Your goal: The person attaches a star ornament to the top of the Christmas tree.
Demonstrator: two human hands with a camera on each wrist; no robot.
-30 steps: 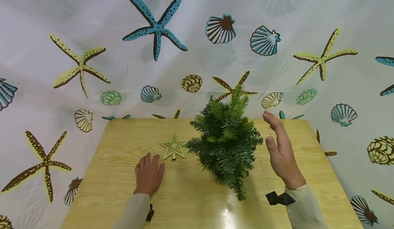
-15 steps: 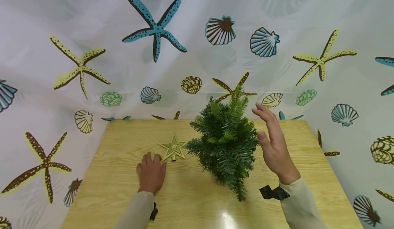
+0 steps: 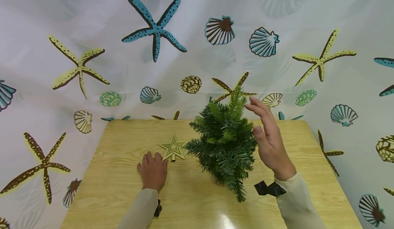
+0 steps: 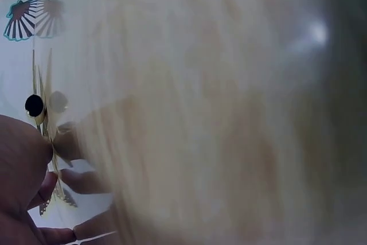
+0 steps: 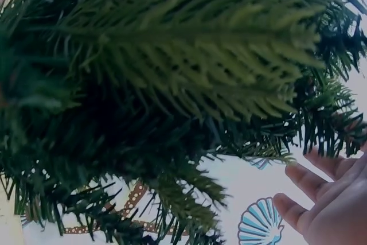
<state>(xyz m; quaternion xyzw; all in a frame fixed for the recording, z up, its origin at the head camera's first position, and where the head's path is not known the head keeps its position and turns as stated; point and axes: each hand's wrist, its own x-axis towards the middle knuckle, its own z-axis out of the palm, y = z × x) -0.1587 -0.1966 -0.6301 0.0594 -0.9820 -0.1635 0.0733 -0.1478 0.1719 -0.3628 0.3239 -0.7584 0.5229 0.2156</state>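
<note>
A small artificial Christmas tree (image 3: 226, 143) with dark green needles and lighter green sprigs stands right of the middle of the table. Beside its right flank my right hand (image 3: 272, 145) is raised, fingers extended and thumb apart, the fingertips close to the light top sprig. The right wrist view shows that hand (image 5: 332, 205) at the edge of the branches, holding nothing. A gold star tree topper (image 3: 173, 147) lies flat left of the tree. Palm down on the table, my left hand (image 3: 153, 170) reaches the star's lower left point. Edge-on, the star (image 4: 39, 107) appears by the thumb.
A wooden table (image 3: 120, 147) carries everything. White fabric (image 3: 197, 61) printed with starfish and shells hangs around its back and sides. Small black devices (image 3: 269, 189) sit at the wrists. Light glares off the table's front.
My right hand has moved left and away from me, closing in on the tree's upper right side. My left hand has shifted slightly right, up to the star. Tree and star stay put.
</note>
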